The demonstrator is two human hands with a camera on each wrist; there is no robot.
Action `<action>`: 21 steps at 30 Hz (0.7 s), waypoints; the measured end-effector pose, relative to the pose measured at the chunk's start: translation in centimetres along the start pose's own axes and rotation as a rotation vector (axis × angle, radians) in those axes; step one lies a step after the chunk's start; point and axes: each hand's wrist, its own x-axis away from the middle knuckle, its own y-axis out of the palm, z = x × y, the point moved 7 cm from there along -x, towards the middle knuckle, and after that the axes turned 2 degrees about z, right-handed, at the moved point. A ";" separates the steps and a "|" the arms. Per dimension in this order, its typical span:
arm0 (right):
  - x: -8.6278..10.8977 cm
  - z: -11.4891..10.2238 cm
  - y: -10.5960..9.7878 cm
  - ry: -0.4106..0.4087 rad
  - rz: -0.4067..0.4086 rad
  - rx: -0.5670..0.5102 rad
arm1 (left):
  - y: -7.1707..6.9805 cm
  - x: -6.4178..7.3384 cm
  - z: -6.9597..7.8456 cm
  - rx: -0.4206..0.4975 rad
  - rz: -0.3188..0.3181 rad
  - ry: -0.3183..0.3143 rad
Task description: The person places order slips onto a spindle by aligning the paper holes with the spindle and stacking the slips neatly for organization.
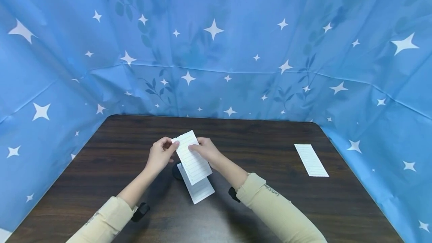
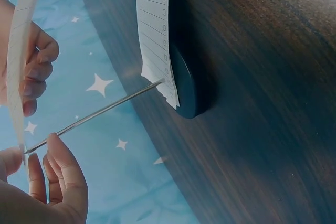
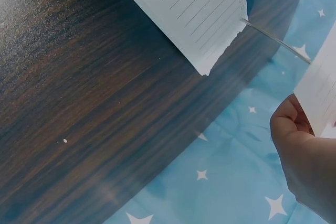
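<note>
A lined paper slip (image 1: 194, 160) with a column of small checkboxes is held up by both hands. My left hand (image 1: 160, 156) pinches its upper left corner between thumb and fingers. At its right edge, the thumb and fingers of my right hand (image 1: 208, 150) grip it. Below stands a bill spike with a round black base (image 2: 187, 85) and a thin metal rod (image 2: 100, 114). The rod's tip meets the held slip by the left fingertips; whether it pierces through I cannot tell. Another lined slip (image 2: 154, 30) with a torn edge lies low on the rod, at the base.
A third lined slip (image 1: 311, 160) lies flat at the right of the dark wood table (image 1: 263, 134). Behind and beside the table hangs a blue cloth (image 1: 236, 48) with white stars. In the right wrist view a tiny white scrap (image 3: 65, 140) lies on the wood.
</note>
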 end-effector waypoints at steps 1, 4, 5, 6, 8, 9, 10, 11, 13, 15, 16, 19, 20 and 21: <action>0.0 -0.1 0.0 -0.002 0.000 -0.001 | 0.0 0.0 0.0 0.002 0.002 0.001; 0.1 -0.2 0.1 -0.004 0.002 0.000 | 0.1 0.0 0.0 0.002 -0.002 -0.006; 0.1 -0.2 0.1 0.000 0.003 0.000 | 0.2 0.0 -0.1 0.003 -0.005 -0.010; 0.1 -0.2 0.1 0.003 0.004 0.001 | 0.2 -0.1 -0.1 0.002 -0.008 -0.014; 0.2 -0.2 0.1 0.008 0.003 0.006 | 0.3 0.0 0.0 0.000 -0.008 -0.020; 0.2 -0.2 0.1 0.007 0.003 0.009 | 0.3 0.0 0.0 -0.001 -0.007 -0.022; 0.2 -0.2 0.1 0.006 0.003 0.014 | 0.3 -0.1 0.0 -0.001 -0.006 -0.024; 0.2 -0.2 0.1 0.006 0.006 0.019 | 0.3 -0.1 0.0 0.003 -0.007 -0.025; 0.2 -0.3 0.0 0.005 0.011 0.029 | 0.4 -0.1 0.1 0.012 -0.011 -0.028; 0.2 -0.4 0.0 0.000 0.012 0.038 | 0.5 -0.1 0.0 0.028 -0.027 -0.040; 0.2 -0.4 0.0 -0.004 0.011 0.045 | 0.5 -0.1 -0.1 0.039 -0.039 -0.051; 0.4 -0.6 -0.1 -0.018 0.004 0.061 | 0.7 -0.1 -0.5 0.087 -0.085 -0.101; 0.4 -0.6 -0.1 -0.019 0.003 0.062 | 0.7 -0.2 -0.7 0.104 -0.100 -0.120; 0.5 -0.6 -0.1 -0.021 0.004 0.066 | 0.8 -0.2 -0.8 0.121 -0.112 -0.136</action>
